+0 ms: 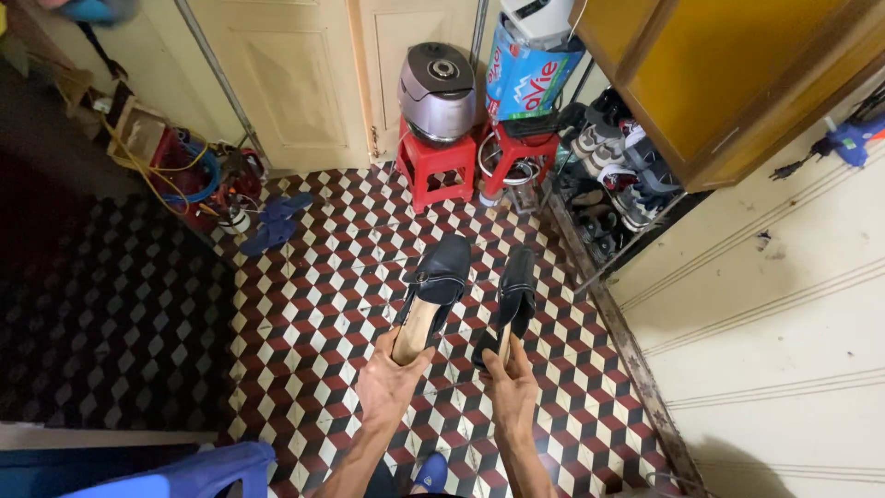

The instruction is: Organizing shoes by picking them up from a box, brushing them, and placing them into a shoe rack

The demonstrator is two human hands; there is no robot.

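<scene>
Two black shoes held heel-first above patterned floor (pixel 304 304): left hand (pixel 387 383) fingers gripping left shoe (pixel 431 290), right hand (pixel 510 387) fingers pinching right shoe (pixel 514 300). Beside, rack (pixel 636 235) filled with shoes; red stools (pixel 438 166) bearing cooker (pixel 437 92).

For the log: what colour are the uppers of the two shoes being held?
Black uppers on both shoes, with tan insoles; the head view shows it.

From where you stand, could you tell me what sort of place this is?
Probably a home entryway or utility corner: a shoe rack full of shoes, a rice cooker on a red stool, and patterned floor tiles.
</scene>
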